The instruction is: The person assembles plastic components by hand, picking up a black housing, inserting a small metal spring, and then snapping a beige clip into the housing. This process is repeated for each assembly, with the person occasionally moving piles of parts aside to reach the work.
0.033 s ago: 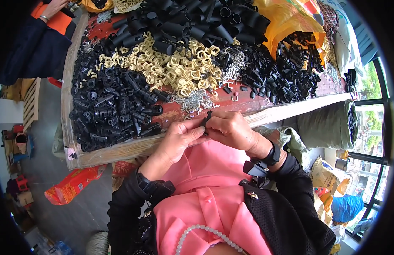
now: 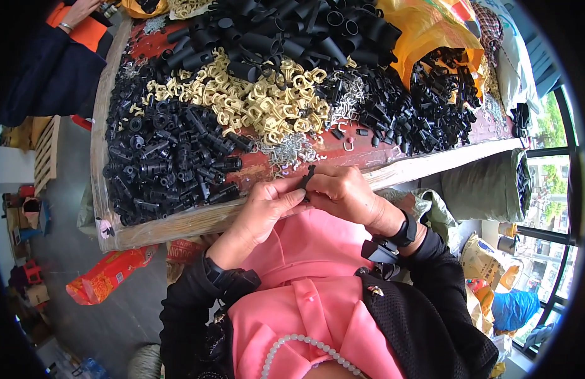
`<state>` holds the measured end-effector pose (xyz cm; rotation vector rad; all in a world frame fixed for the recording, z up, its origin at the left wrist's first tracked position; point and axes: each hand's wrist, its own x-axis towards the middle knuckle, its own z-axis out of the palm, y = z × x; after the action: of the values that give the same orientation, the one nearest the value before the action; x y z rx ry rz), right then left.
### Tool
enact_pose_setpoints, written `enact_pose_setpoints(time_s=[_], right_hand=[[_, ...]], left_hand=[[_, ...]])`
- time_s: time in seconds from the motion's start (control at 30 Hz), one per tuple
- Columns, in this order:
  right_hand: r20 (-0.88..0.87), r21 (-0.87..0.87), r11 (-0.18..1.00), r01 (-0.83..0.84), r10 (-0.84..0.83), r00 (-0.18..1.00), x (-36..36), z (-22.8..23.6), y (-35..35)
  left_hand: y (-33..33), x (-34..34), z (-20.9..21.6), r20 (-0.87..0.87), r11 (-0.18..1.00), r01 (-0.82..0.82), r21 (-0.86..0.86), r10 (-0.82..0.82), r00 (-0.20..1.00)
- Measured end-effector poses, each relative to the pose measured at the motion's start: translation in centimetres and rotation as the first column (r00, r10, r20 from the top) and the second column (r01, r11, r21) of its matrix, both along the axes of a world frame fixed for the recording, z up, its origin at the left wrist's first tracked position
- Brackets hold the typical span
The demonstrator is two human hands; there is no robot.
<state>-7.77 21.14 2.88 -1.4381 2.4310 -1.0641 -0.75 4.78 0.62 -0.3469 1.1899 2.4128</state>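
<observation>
As you look down through the head view, your left hand (image 2: 267,205) and right hand (image 2: 346,192) have their fingers pinched on one small black plastic piece (image 2: 309,179), at the near edge of the red wooden tabletop (image 2: 257,167). Nothing has visibly shifted since a moment ago, so you're still working that piece. Beyond sits one heap of cream, loop-shaped plastic clips (image 2: 267,101), too overlapped to count singly.

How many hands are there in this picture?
3: the person's left hand and right hand, both at a small black part in the middle, and a co-worker's hand at the upper left. Others may be hidden.
</observation>
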Motion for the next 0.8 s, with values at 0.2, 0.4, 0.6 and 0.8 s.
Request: enact_pose_setpoints(time_s=[0.2,0.4,0.6,0.8], right_hand=[[-0.016,-0.052,0.993,0.103,-0.104,0.994,0.1,0.1,-0.3],[0.262,-0.255,0.941,0.222,-0.153,0.953,-3.3,-0.8,0.6],[-0.38,0.232,0.814,0.533,-0.428,0.82,-12.0,-3.9,2.2],[-0.396,0.248,0.846,0.472,-0.356,0.846,-13.4,-5.2,1.8]], left_hand=[[-0.3,-0.8,0.1,0.035,0.999,0.009,0.036,-0.01,0.999],[-1.5,-1.4,-1.7,0.123,0.927,-0.039,0.374,-0.007,0.992],[-2.2,-2.6,-2.0,0.137,0.945,-0.041,0.325,-0.004,0.991],[-2.1,-3.0,-1.4,0.161,0.962,-0.074,0.261,0.032,0.986]])
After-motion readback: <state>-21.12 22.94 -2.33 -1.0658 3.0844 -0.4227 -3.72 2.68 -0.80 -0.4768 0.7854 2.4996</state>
